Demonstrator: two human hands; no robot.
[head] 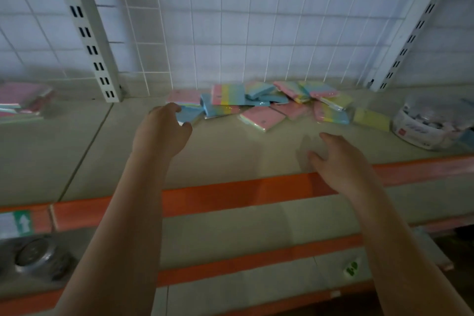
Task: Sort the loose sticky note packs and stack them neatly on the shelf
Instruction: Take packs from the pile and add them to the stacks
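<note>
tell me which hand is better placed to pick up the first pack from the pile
Left. The left hand is already at the pile's near-left end, fingers curled at the blue pack. The right hand hovers open over bare shelf, short of the packs.

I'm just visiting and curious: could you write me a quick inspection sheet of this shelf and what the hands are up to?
Surface: beige shelf with an orange front strip.
Job's things: sticky note packs in a loose, overlapping heap at the back, not yet stacked.
Clutter: clear round tub at right; wrapped pastel packs at far left.
Hands: left hand touches a blue pack at the heap's left end; right hand hovers open, holding nothing.
Cables: nothing seen.
Surroundings: white wire grid behind, slotted uprights, lower shelves below.
</note>
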